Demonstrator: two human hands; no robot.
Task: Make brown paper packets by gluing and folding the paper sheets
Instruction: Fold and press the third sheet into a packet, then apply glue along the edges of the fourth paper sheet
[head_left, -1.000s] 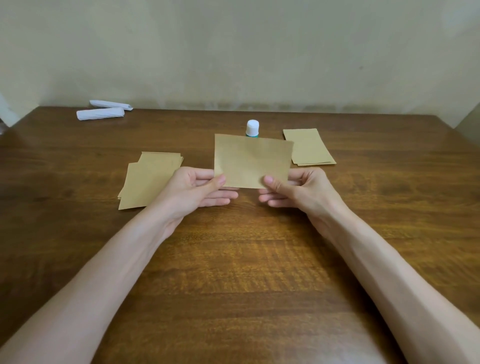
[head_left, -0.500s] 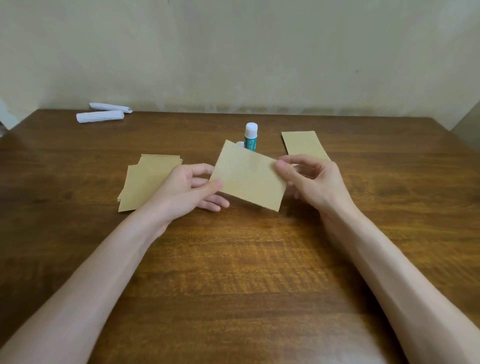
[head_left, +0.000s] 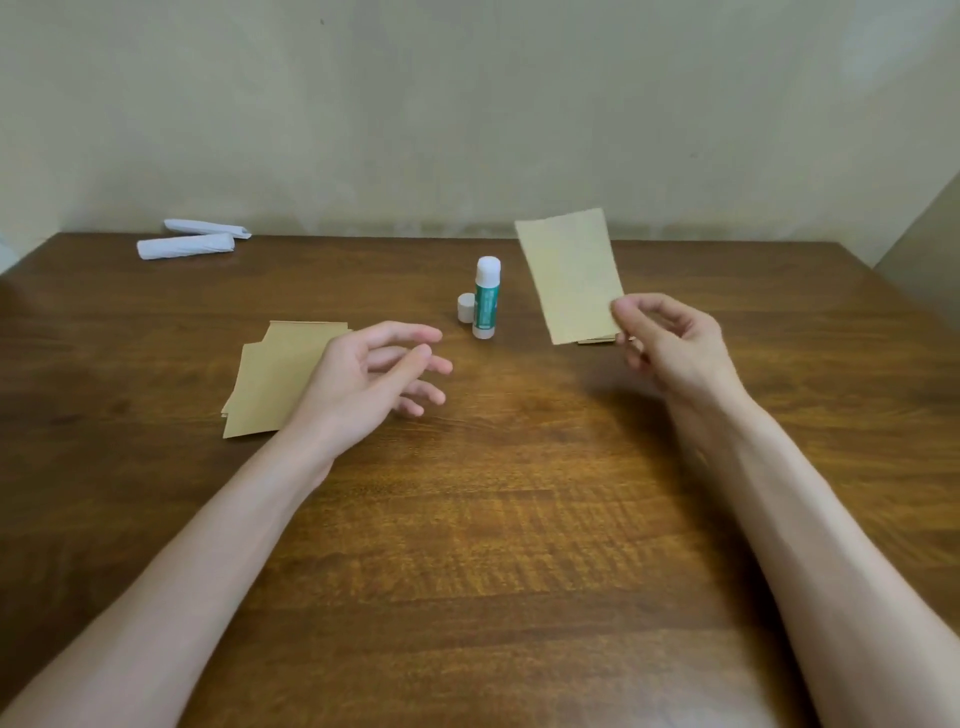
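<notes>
Since a second ago the left hand (head_left: 358, 384) has let go and hovers empty, fingers spread, over the stack of paper sheets (head_left: 265, 384) at ten o'clock, while the right hand (head_left: 670, 345) alone pinches the brown paper packet (head_left: 571, 275) by its near corner, raised at one o'clock. Pinched so thinly, it could slip or land askew, springing a fresh glued seam.
</notes>
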